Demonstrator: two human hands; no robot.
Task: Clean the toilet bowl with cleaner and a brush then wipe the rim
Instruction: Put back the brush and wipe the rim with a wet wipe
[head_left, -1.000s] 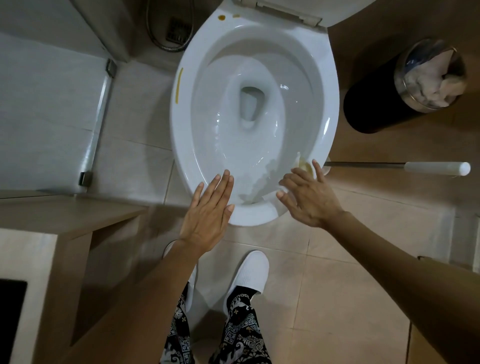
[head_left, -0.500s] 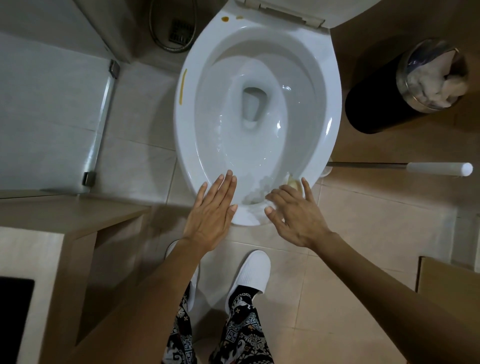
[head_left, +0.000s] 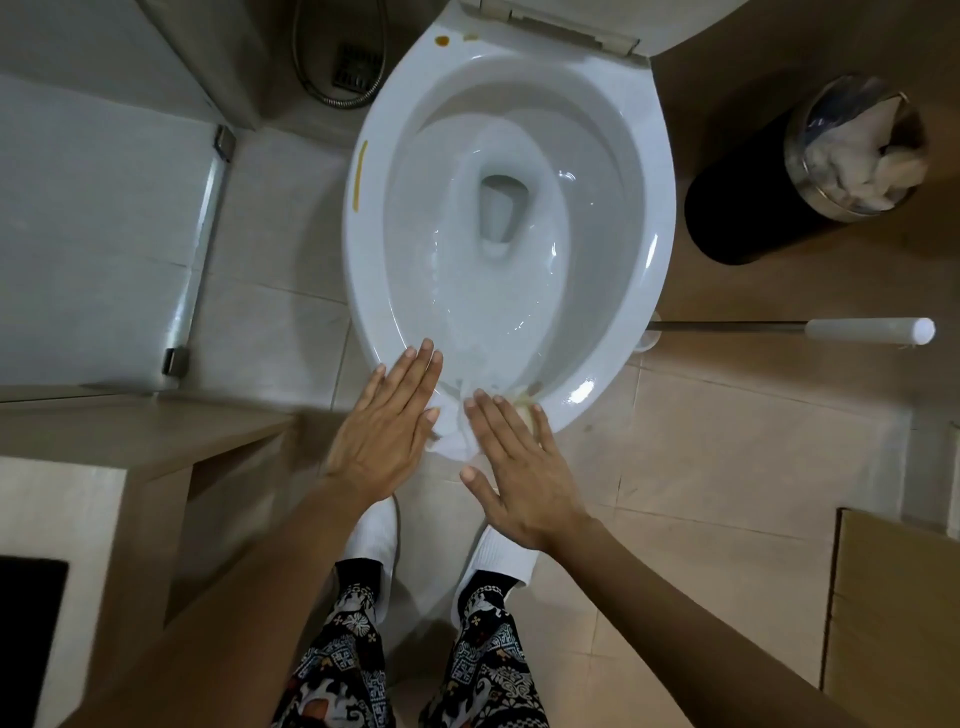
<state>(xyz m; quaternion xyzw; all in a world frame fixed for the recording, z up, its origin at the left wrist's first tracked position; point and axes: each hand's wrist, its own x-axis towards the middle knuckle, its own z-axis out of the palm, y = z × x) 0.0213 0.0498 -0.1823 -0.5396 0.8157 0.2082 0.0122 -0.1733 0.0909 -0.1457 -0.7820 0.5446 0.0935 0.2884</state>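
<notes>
Fingers (head_left: 415, 364) of the left hand (head_left: 387, 426) lie straight and close together, flat over the near-left part of the rim (head_left: 358, 291), holding nothing. This flat placement suggests the hand is steadying or hovering at the edge; contact cannot be confirmed.

Just right of it, a white tissue (head_left: 452, 441) lies crumpled on the front lip of the toilet bowl (head_left: 519, 260), low centre of the frame. The right hand (head_left: 524, 478) lies partly over it, fingers straight and slightly spread with the thumb out to the side, pressing or pushing the tissue rather than gripping it. A flat palm spreads pressure along the curved rim, which suits a wiping pass. A yellowish smear (head_left: 530, 397) sits just beyond the fingertips, presumably the current target.

Remaining soil on the rim: a yellow streak (head_left: 359, 176) on the left side and two brown spots (head_left: 442, 40) at the upper back, near the hinge. In judgement, the wiping stage is under way but incomplete.

Right of the bowl, the brush (head_left: 831, 330) lies on the floor, its handle pointing to the right edge of the frame and its head largely hidden behind the bowl. At upper right stands a black waste bin (head_left: 753, 208) filled with crumpled paper, within reach for discarding the tissue.
</notes>
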